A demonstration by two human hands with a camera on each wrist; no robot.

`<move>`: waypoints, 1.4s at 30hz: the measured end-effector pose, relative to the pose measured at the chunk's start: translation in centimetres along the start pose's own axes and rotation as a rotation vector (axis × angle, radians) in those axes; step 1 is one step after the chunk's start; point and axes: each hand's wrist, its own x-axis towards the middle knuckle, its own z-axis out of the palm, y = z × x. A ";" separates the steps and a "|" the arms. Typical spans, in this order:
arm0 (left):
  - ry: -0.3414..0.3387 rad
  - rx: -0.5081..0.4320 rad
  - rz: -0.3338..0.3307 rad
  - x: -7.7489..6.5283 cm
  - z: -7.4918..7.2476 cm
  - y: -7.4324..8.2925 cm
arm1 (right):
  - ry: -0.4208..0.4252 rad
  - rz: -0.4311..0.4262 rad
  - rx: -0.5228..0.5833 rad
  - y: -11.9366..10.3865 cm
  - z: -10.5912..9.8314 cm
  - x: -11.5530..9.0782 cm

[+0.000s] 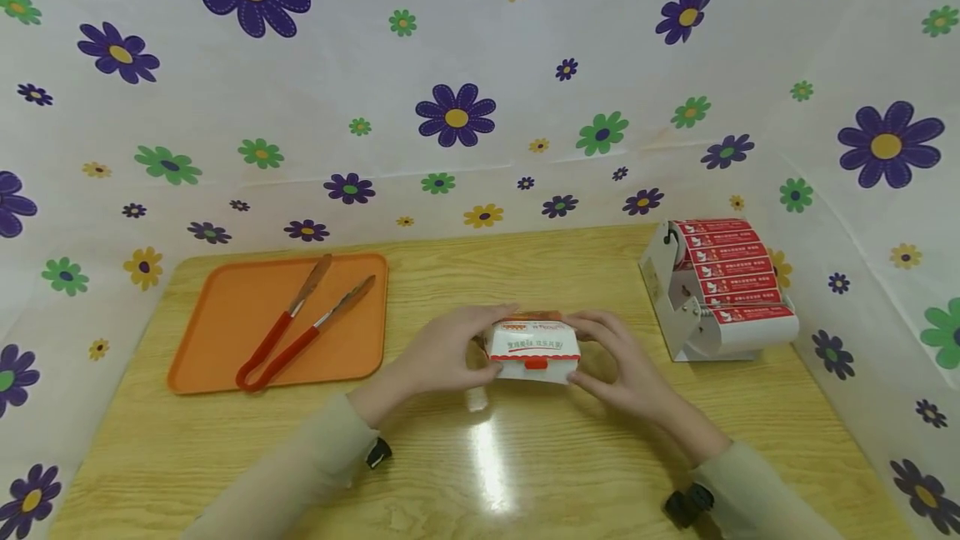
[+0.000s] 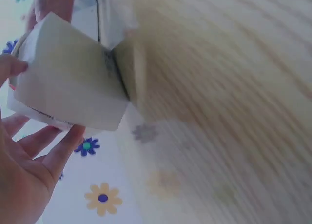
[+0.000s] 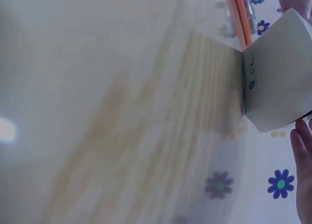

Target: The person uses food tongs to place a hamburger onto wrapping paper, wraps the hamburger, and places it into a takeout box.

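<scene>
A small white paper takeaway box (image 1: 534, 346) with red print and a red front tab is between both hands in the head view, its lid down. My left hand (image 1: 447, 350) grips its left side, thumb at the front corner and fingers toward the back. On the opposite side my right hand (image 1: 628, 367) holds it in the same manner. The left wrist view shows the plain white side of the box (image 2: 73, 77) with fingertips on its edges. In the right wrist view, the box (image 3: 278, 77) stands against the wooden table, small dark marks near its base.
An orange tray (image 1: 213, 319) lies at the left, with red-handled tongs (image 1: 281, 347) resting across it. At the right stands a metal dispenser (image 1: 663, 294) carrying a roll of red-and-white labels (image 1: 731, 261). A flower-printed sheet (image 1: 315, 107) surrounds the back and sides of the wooden table (image 1: 585, 473).
</scene>
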 end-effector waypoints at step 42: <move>0.401 -0.736 -0.250 2.0 4.0 -0.3 | 0.249 0.264 0.468 -3.4 6.7 6.2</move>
